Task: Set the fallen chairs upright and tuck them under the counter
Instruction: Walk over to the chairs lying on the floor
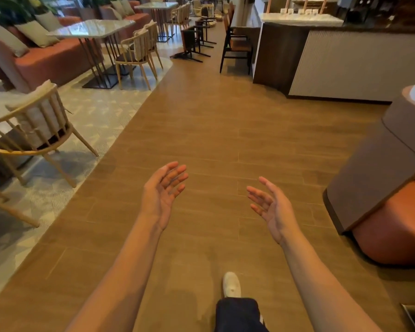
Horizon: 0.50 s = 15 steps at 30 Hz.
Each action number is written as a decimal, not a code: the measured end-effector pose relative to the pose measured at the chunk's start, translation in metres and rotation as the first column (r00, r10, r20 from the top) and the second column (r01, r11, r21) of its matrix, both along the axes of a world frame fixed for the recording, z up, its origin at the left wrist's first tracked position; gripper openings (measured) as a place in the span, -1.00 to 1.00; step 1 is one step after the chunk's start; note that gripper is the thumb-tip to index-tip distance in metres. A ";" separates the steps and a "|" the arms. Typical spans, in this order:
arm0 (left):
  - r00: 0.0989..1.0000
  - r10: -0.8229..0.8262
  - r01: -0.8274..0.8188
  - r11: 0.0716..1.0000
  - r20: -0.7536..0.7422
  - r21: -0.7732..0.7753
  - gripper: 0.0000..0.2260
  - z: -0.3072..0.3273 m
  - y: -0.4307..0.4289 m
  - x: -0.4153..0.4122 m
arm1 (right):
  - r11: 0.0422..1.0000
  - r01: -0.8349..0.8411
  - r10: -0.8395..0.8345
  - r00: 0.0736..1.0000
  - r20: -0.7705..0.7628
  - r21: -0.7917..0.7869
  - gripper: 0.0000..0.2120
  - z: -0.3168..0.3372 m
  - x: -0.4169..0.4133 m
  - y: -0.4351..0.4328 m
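Far ahead on the wooden floor, a dark bar chair [191,45] lies tipped on its side, with another dark chair [205,32] fallen just behind it. One dark chair with an orange seat [236,45] stands upright against the end of the counter [345,61]. My left hand [164,191] and my right hand [271,206] are held out in front of me, palms facing each other, fingers spread, holding nothing. Both hands are several steps short of the fallen chairs.
Light wooden armchairs [34,130] and marble tables [91,31] line the left on a pale carpet, backed by an orange sofa [50,61]. A brown partition with an orange bench [393,221] juts in at the right. My foot [231,283] is on the wooden aisle.
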<state>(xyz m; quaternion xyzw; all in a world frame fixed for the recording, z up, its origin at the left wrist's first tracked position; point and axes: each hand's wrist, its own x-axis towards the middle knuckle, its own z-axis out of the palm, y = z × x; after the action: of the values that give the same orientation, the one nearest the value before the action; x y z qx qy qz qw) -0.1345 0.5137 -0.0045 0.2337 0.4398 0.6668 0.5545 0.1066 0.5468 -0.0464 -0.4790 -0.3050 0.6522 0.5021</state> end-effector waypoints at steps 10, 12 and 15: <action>1.000 0.016 -0.016 0.999 0.005 -0.033 -0.76 -0.013 0.247 0.004 | 0.999 -0.037 0.037 0.999 -0.027 -0.019 -0.75 -0.018 0.000 0.257; 1.000 0.029 -0.028 0.999 0.007 -0.047 -0.77 -0.010 0.301 0.004 | 0.998 -0.051 0.051 0.999 -0.012 -0.023 -0.73 -0.015 0.000 0.314; 0.998 0.056 -0.055 0.997 0.017 -0.047 -0.76 -0.010 0.367 -0.002 | 0.997 -0.077 0.077 0.997 0.003 -0.019 -0.74 -0.012 -0.005 0.387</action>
<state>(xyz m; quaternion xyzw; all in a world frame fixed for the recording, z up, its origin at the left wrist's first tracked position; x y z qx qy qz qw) -0.1367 0.8807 -0.0143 0.2024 0.4564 0.6736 0.5449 0.1017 0.9334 -0.0581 -0.4729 -0.3178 0.6731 0.4716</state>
